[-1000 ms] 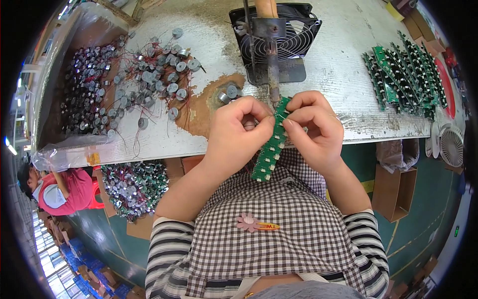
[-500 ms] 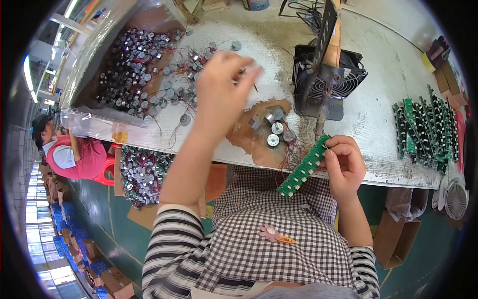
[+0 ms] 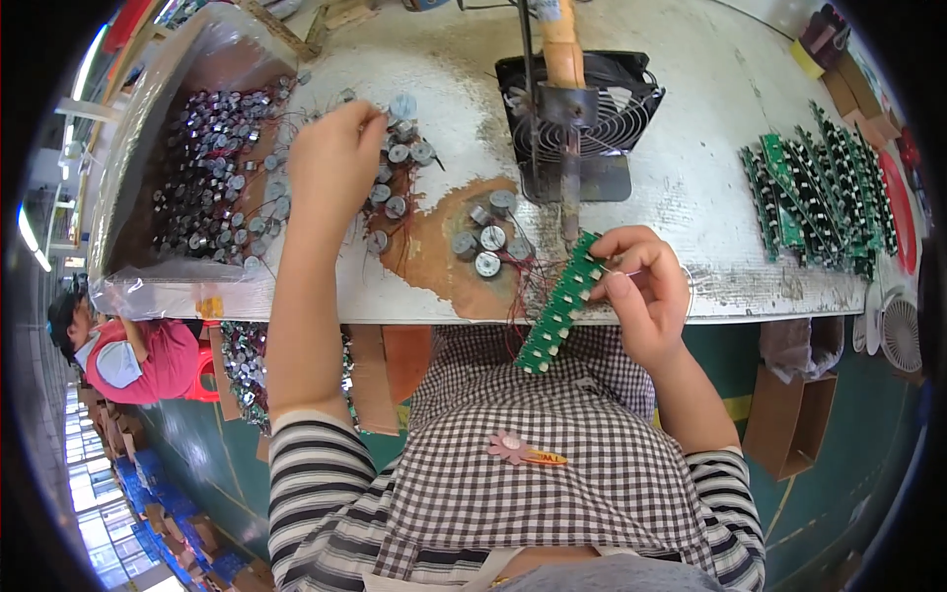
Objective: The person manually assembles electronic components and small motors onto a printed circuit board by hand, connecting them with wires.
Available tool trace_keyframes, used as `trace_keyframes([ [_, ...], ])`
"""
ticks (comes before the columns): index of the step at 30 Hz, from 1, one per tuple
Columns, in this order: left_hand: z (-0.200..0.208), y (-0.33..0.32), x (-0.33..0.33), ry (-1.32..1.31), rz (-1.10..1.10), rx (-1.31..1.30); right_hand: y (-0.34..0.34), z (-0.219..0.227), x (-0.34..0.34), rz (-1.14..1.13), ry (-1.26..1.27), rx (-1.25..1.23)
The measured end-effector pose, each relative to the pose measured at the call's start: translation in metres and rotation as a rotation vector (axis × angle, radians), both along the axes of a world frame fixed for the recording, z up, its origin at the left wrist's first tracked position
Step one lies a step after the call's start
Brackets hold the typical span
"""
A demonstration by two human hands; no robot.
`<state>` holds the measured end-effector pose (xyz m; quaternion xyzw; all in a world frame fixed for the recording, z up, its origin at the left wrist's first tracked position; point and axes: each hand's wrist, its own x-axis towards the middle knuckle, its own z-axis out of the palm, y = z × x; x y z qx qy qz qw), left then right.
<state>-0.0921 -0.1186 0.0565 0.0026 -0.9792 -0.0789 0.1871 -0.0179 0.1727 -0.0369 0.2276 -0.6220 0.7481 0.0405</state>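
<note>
My left hand (image 3: 340,158) reaches over several small round metal motors (image 3: 398,153) with red wires, at the left of the table. Its fingers are curled together, and what they hold, if anything, is hidden. A thin dark tip (image 3: 439,161) shows beside those motors. In my right hand (image 3: 646,291) is the upper end of a green circuit board strip (image 3: 554,321) with a row of white parts along its edge. A thin pale wire shows at those fingers. Just above the board's top end hangs a soldering iron (image 3: 570,187). Several motors (image 3: 490,237) lie left of the board, their red wires reaching toward it.
A plastic-lined box (image 3: 128,212) of motors stands at the left. Behind the iron sits a black fan (image 3: 617,123). Stacked green boards (image 3: 819,197) lie at the right, near a small white fan (image 3: 900,331). Another person (image 3: 138,355) sits at far left.
My left hand has moved left and down onto the motors from above the table's middle. The view has shifted; my right hand still holds the board beneath the iron.
</note>
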Motion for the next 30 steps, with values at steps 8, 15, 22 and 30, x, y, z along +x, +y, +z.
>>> trace_keyframes([
  [8,-0.067,0.043,0.081,0.113,-0.197,1.358,-0.006,0.006,0.003,-0.035,0.023,0.086],
  [15,-0.052,0.059,0.092,-0.181,-0.235,1.590,-0.007,0.005,0.007,-0.066,0.099,0.175],
  [22,-0.041,0.086,0.106,-0.453,-0.212,1.519,-0.010,0.000,0.010,0.001,0.158,0.104],
  [30,-0.051,0.104,0.099,-0.321,-0.341,1.247,-0.011,0.013,0.012,-0.108,0.197,0.194],
])
